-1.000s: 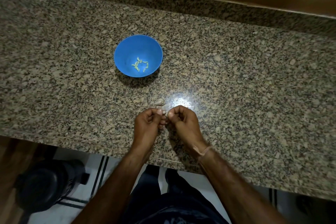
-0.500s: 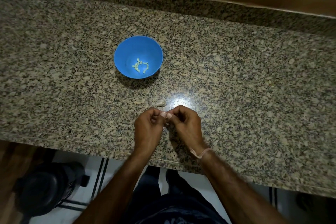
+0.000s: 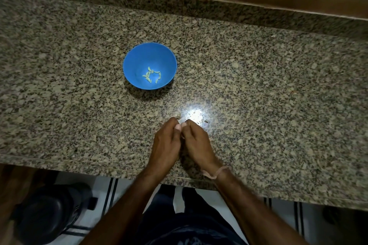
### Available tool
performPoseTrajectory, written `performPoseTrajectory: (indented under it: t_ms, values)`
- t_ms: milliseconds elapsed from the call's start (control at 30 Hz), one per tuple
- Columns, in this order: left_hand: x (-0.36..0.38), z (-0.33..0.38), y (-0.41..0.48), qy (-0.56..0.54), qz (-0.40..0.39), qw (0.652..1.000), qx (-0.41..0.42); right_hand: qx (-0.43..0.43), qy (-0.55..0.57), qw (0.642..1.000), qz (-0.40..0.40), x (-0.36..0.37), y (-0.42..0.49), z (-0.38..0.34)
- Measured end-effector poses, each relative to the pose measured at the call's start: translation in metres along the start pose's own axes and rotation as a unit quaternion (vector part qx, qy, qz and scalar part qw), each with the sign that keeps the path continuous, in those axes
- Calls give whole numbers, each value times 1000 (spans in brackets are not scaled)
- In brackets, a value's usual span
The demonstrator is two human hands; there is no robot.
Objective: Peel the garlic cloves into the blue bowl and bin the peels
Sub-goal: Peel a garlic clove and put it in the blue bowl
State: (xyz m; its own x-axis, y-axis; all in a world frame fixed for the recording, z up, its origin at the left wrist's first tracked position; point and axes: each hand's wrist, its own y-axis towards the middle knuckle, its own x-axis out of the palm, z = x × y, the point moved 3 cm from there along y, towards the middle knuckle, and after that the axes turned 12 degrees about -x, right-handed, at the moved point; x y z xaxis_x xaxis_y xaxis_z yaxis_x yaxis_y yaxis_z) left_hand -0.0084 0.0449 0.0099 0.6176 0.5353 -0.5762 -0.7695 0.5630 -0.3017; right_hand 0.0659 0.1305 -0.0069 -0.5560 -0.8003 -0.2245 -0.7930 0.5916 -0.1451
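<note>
Where left hand (image 3: 166, 143) meets right hand (image 3: 197, 142), anything pinched is hidden.

Your frame is dim overall, lit by a single hard source overhead. It burns a white glare patch (image 3: 194, 114) into the granite counter (image 3: 278, 89) just right of centre, directly above your left hand (image 3: 165, 143) and right hand (image 3: 197, 141). The blue bowl (image 3: 135, 59) throws a soft shadow along its lower edge; a darker one lies just below your hands. The upper left corner is smeared. Counter edges bow from wide-angle distortion. The floor strip (image 3: 103, 191) at the bottom is underexposed, and your forearms (image 3: 123, 215) there are soft.
</note>
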Motion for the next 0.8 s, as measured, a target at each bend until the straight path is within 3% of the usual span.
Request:
performPoseTrajectory:
  t_ms: [67,167,300,367,400,467,500,533,633,800]
  values:
    - [2,-4,4,-40,-83,992,-84,-110,-127,986,13,-2,2,1]
    - [3,-10,6,-126,-144,958,-214,-152,-238,959,-19,-1,4,0]
    - [-2,-3,-2,-23,-20,996,-79,44,-127,989,-63,7,8,-4]
    - [-2,-3,2,-61,-28,994,-91,37,-119,991,-50,10,7,-5]
    - [0,-5,8,-139,-72,975,-156,-14,-140,990,-19,9,7,-5]
    - [5,-8,15,-316,-178,874,-324,-110,-182,977,22,5,3,-3]
    - [4,-8,17,-363,-195,831,-375,-139,-189,972,19,6,3,-5]
    - [3,-9,19,-357,-200,830,-378,-139,-171,975,19,7,4,-6]
    - [-6,-9,18,-247,-145,916,-281,-61,-18,997,52,8,5,-5]
    - [-11,-20,22,-195,-96,952,-214,-32,80,993,75,3,3,-3]
